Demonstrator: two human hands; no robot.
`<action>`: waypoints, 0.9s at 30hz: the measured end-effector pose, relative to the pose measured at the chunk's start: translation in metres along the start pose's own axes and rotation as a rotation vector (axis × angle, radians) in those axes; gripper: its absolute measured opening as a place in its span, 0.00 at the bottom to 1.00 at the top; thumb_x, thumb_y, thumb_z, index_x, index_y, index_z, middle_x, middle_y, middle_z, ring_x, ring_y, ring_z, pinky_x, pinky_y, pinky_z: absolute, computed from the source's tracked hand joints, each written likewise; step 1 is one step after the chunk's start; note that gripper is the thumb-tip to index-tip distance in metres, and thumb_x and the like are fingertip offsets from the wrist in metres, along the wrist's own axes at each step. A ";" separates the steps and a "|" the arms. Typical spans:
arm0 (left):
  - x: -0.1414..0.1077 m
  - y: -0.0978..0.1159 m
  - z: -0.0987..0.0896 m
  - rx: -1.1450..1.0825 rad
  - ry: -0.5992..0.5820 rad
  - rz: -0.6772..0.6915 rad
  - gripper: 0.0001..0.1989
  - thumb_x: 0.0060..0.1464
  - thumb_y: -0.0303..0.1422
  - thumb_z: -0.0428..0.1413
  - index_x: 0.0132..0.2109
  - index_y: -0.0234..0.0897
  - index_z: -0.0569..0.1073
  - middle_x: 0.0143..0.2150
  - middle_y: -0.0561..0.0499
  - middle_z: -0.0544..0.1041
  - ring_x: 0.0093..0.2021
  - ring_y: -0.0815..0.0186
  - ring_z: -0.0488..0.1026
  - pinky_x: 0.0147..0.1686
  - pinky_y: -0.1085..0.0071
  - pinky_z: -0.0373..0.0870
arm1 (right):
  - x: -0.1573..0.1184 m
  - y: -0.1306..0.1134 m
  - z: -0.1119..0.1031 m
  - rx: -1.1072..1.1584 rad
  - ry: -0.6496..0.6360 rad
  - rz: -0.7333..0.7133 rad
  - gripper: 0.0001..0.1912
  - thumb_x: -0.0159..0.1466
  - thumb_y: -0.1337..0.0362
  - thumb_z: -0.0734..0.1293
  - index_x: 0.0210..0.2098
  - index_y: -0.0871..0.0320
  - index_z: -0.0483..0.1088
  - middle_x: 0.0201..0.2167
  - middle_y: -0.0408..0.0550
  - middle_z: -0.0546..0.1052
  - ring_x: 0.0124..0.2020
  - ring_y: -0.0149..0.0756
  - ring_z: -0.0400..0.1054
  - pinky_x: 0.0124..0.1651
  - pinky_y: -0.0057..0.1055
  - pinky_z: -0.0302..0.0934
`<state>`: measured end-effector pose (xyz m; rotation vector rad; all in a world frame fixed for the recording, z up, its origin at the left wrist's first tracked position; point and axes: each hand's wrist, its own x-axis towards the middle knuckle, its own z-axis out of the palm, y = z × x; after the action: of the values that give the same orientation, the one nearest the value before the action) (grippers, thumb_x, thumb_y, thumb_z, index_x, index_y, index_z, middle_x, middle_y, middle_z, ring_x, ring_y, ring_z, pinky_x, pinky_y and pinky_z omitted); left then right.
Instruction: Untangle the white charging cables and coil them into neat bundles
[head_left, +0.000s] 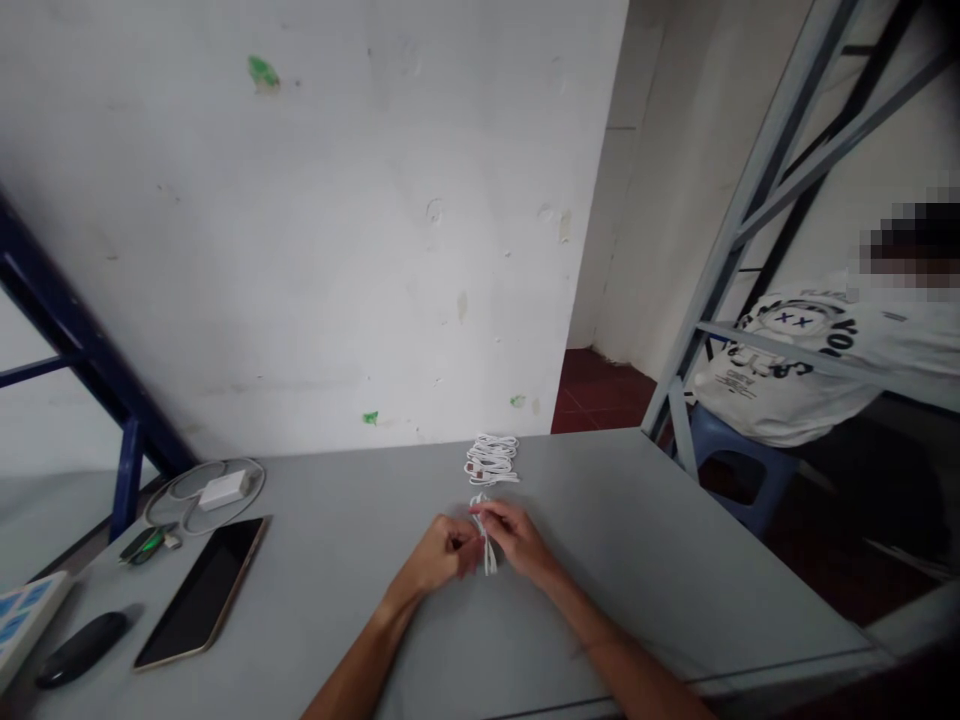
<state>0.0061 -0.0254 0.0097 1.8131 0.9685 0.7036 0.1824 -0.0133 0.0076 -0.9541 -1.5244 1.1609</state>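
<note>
My left hand (439, 555) and my right hand (514, 540) meet at the middle of the grey table, their fingers closed on a bundled white cable (486, 545). Its short loops hang down between my hands, and my fingers hide part of them. Just beyond my fingertips, a second coiled white cable (491, 460) lies on the tabletop (637, 550), with a small dark-and-red part visible at its left side.
Left of my hands lie a black tablet (202, 590), a white charger with looped cord (223, 490), a dark mouse (82, 650) and a small green-black device (146, 547). A person in a white printed shirt (795, 360) is behind a grey metal frame (750, 200), beside a blue stool (727, 470).
</note>
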 end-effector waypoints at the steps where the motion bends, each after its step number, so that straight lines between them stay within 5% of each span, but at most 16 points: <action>1: 0.000 0.000 0.000 -0.072 -0.023 -0.030 0.21 0.61 0.44 0.54 0.24 0.36 0.71 0.19 0.53 0.68 0.19 0.70 0.60 0.22 0.71 0.53 | 0.001 0.000 0.000 -0.058 -0.008 -0.052 0.19 0.57 0.48 0.64 0.35 0.55 0.76 0.30 0.45 0.73 0.35 0.39 0.68 0.39 0.33 0.62; 6: 0.000 0.000 -0.003 -0.214 -0.021 -0.077 0.26 0.58 0.53 0.58 0.24 0.36 0.73 0.16 0.54 0.68 0.16 0.73 0.57 0.19 0.72 0.51 | 0.002 0.005 -0.005 -0.094 -0.244 -0.058 0.29 0.61 0.41 0.52 0.48 0.52 0.70 0.46 0.51 0.71 0.47 0.45 0.67 0.51 0.40 0.60; 12: 0.002 -0.006 -0.006 -0.352 -0.021 -0.050 0.28 0.56 0.57 0.59 0.26 0.35 0.74 0.19 0.52 0.70 0.16 0.73 0.60 0.18 0.74 0.53 | -0.004 0.006 -0.013 -0.277 -0.333 -0.260 0.44 0.43 0.41 0.72 0.56 0.49 0.61 0.60 0.53 0.59 0.59 0.53 0.56 0.60 0.44 0.51; 15: 0.004 -0.011 -0.003 -0.407 -0.021 -0.061 0.28 0.55 0.57 0.60 0.25 0.35 0.73 0.18 0.51 0.70 0.15 0.73 0.59 0.18 0.74 0.53 | -0.007 0.001 -0.008 -0.350 -0.285 -0.283 0.42 0.40 0.50 0.77 0.52 0.49 0.63 0.51 0.51 0.70 0.52 0.50 0.63 0.54 0.41 0.57; 19: 0.004 -0.015 -0.004 -0.433 -0.008 -0.107 0.24 0.53 0.52 0.62 0.26 0.35 0.73 0.18 0.52 0.71 0.16 0.74 0.57 0.18 0.74 0.47 | -0.006 -0.001 -0.002 -0.423 -0.202 -0.187 0.06 0.54 0.58 0.70 0.29 0.52 0.71 0.30 0.42 0.74 0.34 0.39 0.68 0.37 0.31 0.59; 23: 0.002 -0.010 -0.014 -0.437 -0.006 -0.133 0.22 0.53 0.52 0.60 0.28 0.36 0.73 0.16 0.55 0.68 0.15 0.74 0.54 0.19 0.74 0.46 | -0.005 -0.002 -0.004 -0.256 -0.268 0.006 0.09 0.60 0.61 0.61 0.24 0.54 0.68 0.20 0.38 0.70 0.24 0.32 0.63 0.29 0.27 0.53; 27: -0.002 0.002 -0.020 -0.151 -0.029 -0.055 0.22 0.58 0.48 0.55 0.25 0.36 0.71 0.17 0.54 0.68 0.18 0.72 0.57 0.21 0.72 0.51 | -0.007 -0.005 -0.005 0.107 -0.389 0.259 0.12 0.58 0.54 0.62 0.23 0.55 0.65 0.14 0.34 0.62 0.16 0.26 0.52 0.22 0.26 0.45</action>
<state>-0.0102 -0.0179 0.0195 1.6549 0.9182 0.6951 0.1892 -0.0202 0.0116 -0.9071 -1.6523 1.6735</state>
